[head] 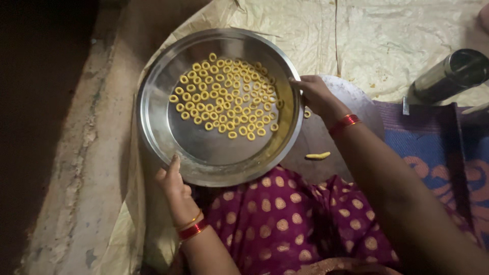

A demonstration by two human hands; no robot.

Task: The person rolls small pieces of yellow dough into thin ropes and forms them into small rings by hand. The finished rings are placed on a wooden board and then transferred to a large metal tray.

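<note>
While both hands hold its rim, a large round steel plate [178, 137] sits low in front of the seated person, partly over the lap and partly over the pale crumpled sheet [387, 35] that covers the floor. Its metal is shiny and grey, with a broad raised rim and a flat well that mirrors the dim light. Many small yellow dough rings [224, 97] lie in the well, packed in a loose single layer toward the far and right side; the near part of the well is bare. The left hand [173, 186] grips the near rim, fingers closed on the edge, with red and gold bangles [192, 227] at the wrist. The right hand [316, 94] closes on the right rim, a red bangle [345, 122] at its wrist. Just right of the plate lies a round board [356, 102], partly under the right forearm, with a short yellow dough strip [318, 156] on it. A dark metal cylinder [448, 76] lies tilted at the far right, well apart from the plate. Maroon cloth with gold dots [280, 224] covers the lap.
</note>
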